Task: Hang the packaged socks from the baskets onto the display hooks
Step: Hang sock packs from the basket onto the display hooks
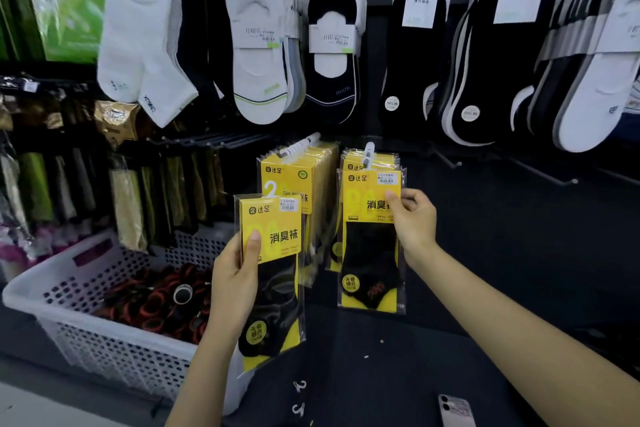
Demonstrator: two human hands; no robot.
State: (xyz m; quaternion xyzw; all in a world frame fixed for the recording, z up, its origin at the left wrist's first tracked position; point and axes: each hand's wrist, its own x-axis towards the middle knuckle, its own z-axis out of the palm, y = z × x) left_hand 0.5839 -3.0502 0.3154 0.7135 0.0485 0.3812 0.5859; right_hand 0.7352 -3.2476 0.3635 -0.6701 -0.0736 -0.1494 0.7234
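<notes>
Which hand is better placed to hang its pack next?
Right. The right hand pinches the right pack with its hanger up at the right hook. The left hand grips the left pack lower, its hanger below the left hook.

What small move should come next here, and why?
Probably push the yellow plastic-wrapped sock pack pinched by the right hand back onto the display hook, then let go. Its white hanger sits right at that hook's tip, and the left hand holds a second yellow pack waiting.
</notes>
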